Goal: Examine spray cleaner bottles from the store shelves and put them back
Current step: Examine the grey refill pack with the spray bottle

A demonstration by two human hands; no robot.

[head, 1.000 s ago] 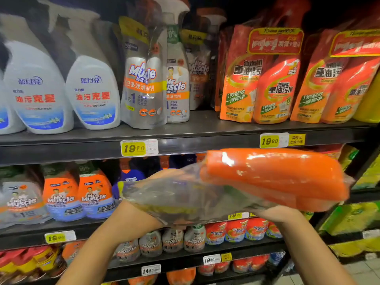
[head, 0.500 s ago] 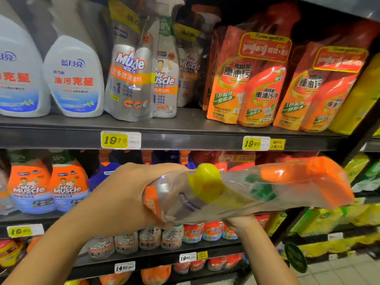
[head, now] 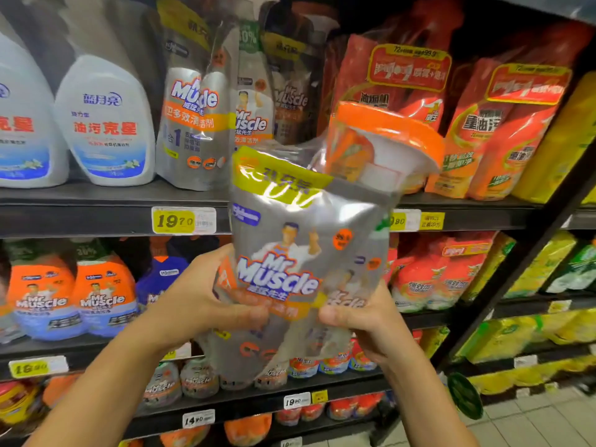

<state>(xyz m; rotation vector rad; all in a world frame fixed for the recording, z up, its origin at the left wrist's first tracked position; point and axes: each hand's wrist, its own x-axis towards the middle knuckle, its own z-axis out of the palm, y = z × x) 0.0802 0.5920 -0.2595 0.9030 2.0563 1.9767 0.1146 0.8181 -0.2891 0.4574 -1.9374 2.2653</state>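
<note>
Left hand [head: 206, 298] and right hand [head: 361, 314] both grip Mr Muscle pack [head: 300, 253], upright; plastic wrap blurs bottles inside, fingers behind pack hidden.

Showing silver-grey, a lime-yellow band and an orange top on the spray cleaner pack [head: 303, 253]; gleaming white over blue on a shelf bottle [head: 103, 124]; glowing yellow on a price tag [head: 174, 221].

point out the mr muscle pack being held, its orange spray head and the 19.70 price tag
Mr Muscle pack [head: 283, 279]: head view, on the front logo.
orange spray head [head: 387, 124]: head view, on its top.
19.70 price tag [head: 174, 221]: head view, on the yellow part.
</note>
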